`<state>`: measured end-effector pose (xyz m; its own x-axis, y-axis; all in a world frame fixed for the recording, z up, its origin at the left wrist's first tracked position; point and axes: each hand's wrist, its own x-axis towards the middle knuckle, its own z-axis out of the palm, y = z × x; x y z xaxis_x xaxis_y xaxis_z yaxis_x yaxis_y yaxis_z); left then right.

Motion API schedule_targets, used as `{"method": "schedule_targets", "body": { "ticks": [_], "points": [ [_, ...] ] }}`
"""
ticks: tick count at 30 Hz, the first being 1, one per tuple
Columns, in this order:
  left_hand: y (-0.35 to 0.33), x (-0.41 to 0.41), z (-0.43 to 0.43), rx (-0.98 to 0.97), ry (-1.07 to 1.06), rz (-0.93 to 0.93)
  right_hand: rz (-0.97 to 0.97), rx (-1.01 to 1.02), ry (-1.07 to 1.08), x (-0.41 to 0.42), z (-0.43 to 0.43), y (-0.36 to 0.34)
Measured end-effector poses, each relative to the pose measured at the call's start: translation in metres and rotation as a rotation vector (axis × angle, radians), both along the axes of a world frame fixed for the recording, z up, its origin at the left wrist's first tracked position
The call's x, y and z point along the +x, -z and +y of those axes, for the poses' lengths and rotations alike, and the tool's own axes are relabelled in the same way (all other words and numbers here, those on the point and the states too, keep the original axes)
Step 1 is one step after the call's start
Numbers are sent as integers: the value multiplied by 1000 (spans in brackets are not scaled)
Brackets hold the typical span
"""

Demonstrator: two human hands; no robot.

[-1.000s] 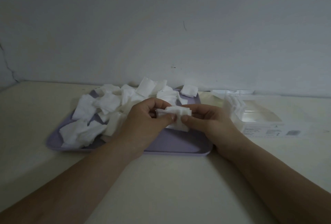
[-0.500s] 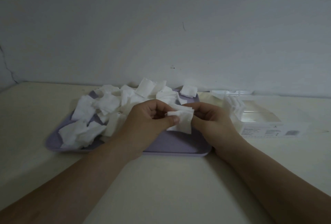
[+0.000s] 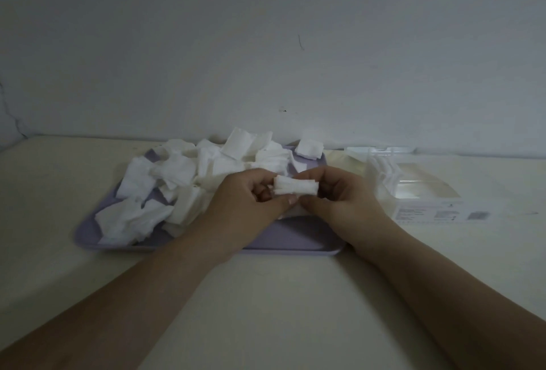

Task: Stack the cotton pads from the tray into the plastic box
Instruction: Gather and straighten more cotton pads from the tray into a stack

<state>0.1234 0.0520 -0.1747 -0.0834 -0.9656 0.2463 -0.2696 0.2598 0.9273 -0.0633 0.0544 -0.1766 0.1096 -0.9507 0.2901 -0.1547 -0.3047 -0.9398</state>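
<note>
Both hands meet above the right half of the purple tray (image 3: pixel 295 241). Between them they hold a small stack of cotton pads (image 3: pixel 295 187), seen from its edge and lying across from one hand to the other. The grip of the left hand (image 3: pixel 251 202) pinches the left end of the stack, with the fingers curled on top and the thumb below. The grip of the right hand (image 3: pixel 342 201) pinches the right end in the same way. The two thumbs come close together under the stack.

Many loose pads (image 3: pixel 174 173) lie in a heap on the left and far part of the tray. The clear plastic box (image 3: pixel 425 192) stands on the worktop (image 3: pixel 266 295) just to the right of the tray. A row of pads (image 3: pixel 381 171) stands at its left end. Behind is a pale wall (image 3: pixel 266 44).
</note>
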Motion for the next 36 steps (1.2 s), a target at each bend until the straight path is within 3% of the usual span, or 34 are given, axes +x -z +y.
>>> {"method": "schedule_targets", "body": {
  "ticks": [5, 12, 21, 26, 28, 32, 36],
  "points": [
    [2, -1, 0, -30, 2, -31, 251, -58, 149, 6, 2, -3],
    [5, -1, -2, -51, -23, -64, 508, -48, 147, 16, 15, -13],
    [-18, 6, 16, -100, -20, -400, 516, -134, 278, 13, 16, -9],
    [-45, 39, 32, -245, -359, -1043, 460, -121, 279, 17, 19, -8],
    [-48, 56, 42, -248, -426, -1172, 486, -122, 268, 18, 22, -9],
    [-38, 91, 57, -452, -538, -1142, 496, -108, 260, 19, 25, -10],
    [-18, 101, 55, -211, -429, -1010, 493, -113, 264, 19, 23, -8]
  ]
}}
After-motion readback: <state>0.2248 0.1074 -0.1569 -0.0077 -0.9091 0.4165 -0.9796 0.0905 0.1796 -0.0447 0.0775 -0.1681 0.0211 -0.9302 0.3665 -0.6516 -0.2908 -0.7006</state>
